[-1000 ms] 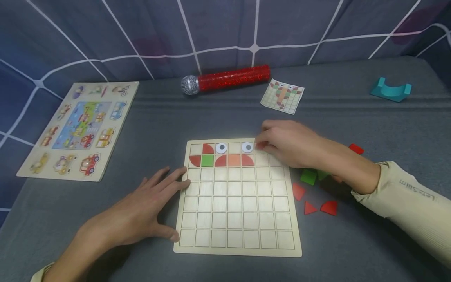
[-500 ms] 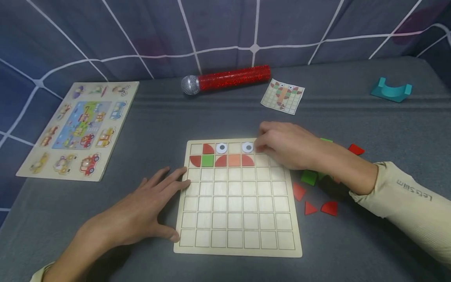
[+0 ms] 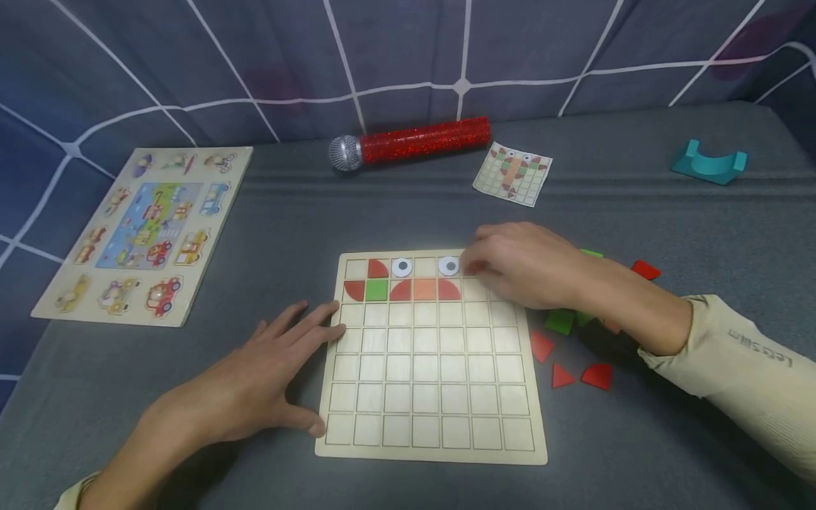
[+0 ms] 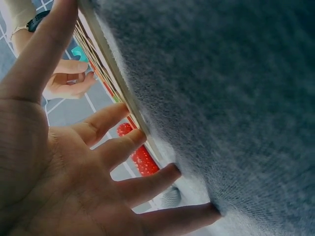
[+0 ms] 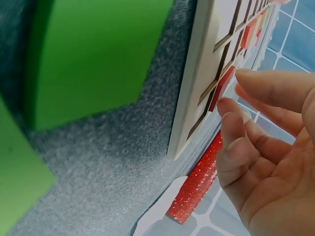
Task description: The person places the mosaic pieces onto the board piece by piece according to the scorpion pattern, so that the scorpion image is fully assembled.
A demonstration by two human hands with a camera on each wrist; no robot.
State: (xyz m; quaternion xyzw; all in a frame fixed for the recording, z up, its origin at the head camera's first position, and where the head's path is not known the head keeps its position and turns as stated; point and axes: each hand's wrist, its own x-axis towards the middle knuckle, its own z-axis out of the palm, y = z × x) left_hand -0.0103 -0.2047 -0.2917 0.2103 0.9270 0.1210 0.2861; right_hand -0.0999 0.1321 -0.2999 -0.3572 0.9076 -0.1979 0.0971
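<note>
With our right hand (image 3: pixel 525 268) we pinch a flat red piece (image 5: pixel 223 89) between thumb and curled fingers, at the top row of the square pale wooden grid board (image 3: pixel 423 368), just right of a round white eye disc (image 3: pixel 449 265); whether it lies flush we cannot tell. To seat it well, we should line its edges up with the cell walls, then press evenly. Our left hand (image 3: pixel 251 382), fingers spread at the board's left edge, can steady the grid.
</note>
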